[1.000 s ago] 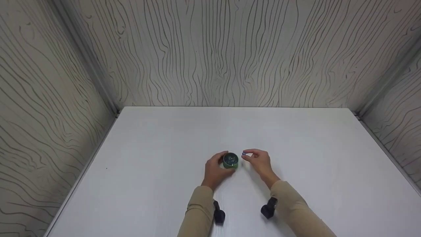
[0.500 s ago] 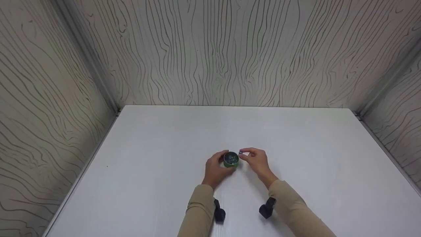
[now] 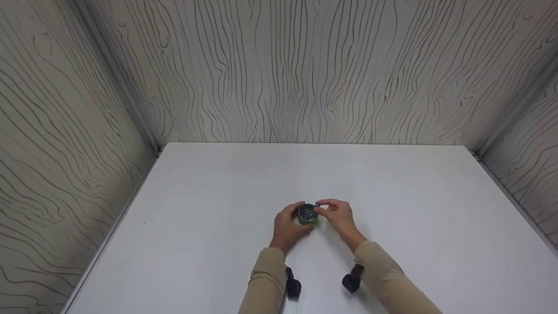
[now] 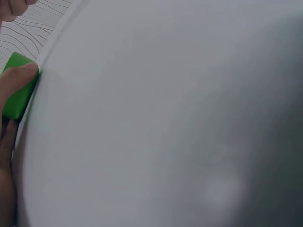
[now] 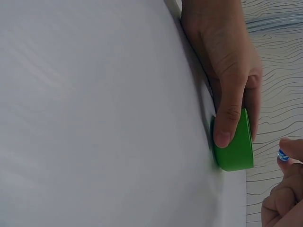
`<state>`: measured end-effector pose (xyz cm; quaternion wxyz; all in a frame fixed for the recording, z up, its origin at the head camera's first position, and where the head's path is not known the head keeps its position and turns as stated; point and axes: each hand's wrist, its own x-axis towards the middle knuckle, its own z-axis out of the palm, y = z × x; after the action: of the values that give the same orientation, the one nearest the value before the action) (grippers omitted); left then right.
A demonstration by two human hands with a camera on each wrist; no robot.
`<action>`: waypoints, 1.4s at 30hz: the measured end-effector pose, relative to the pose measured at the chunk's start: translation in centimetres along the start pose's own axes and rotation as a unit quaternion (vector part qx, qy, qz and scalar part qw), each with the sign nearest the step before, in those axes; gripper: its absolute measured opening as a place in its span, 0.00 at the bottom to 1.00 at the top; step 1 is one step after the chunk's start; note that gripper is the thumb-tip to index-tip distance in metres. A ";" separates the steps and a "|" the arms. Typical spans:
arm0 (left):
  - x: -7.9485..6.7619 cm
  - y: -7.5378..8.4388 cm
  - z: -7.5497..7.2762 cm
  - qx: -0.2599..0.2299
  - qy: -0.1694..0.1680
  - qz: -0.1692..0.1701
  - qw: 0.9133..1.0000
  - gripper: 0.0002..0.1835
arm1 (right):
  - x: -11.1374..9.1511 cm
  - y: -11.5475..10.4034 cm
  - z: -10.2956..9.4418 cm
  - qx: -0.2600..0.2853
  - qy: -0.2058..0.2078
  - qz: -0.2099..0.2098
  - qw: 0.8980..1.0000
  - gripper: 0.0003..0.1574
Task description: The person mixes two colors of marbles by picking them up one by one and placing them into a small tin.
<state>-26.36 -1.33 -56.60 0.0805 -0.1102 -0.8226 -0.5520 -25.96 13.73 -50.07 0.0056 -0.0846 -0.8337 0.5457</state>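
Note:
A small round green cup [image 3: 307,222] stands on the white table near its middle, with a dark inside where several small shiny things show. My left hand [image 3: 287,227] grips it from the left, thumb on the near side and fingers round the far side. In the right wrist view the left thumb lies flat along the green cup [image 5: 236,153]. Between thumb and index finger my right hand [image 3: 341,218] pinches a small glossy blue-and-white marble [image 5: 283,155]. That hand is over the cup's right rim in the head view.
The white table [image 3: 209,187] spreads out around both hands. Wood-patterned panels [image 3: 279,69] rise behind it and along both sides. Each wrist carries a black camera [image 3: 293,288] on its inner side.
My right hand has moved left with the marble, from beside the cup to over its right rim. The left hand keeps its grip on the cup.

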 end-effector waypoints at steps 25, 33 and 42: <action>0.0 0.0 0.1 0.009 0.004 0.000 1.000 0.34 | 0.2 0.1 0.6 0.012 0.001 0.001 1.000 0.16; -0.3 0.2 0.2 0.000 -0.003 -0.008 1.000 0.34 | 0.1 0.3 0.6 0.007 -0.001 0.006 1.000 0.16; -0.2 0.1 0.0 0.015 0.003 0.004 1.000 0.33 | 0.1 0.0 0.6 -0.001 -0.009 0.011 1.000 0.16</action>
<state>-26.11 -1.34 -56.57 0.0869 -0.1103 -0.8299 -0.5399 -26.17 13.22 -50.34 -0.0076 -0.0890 -0.8332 0.5457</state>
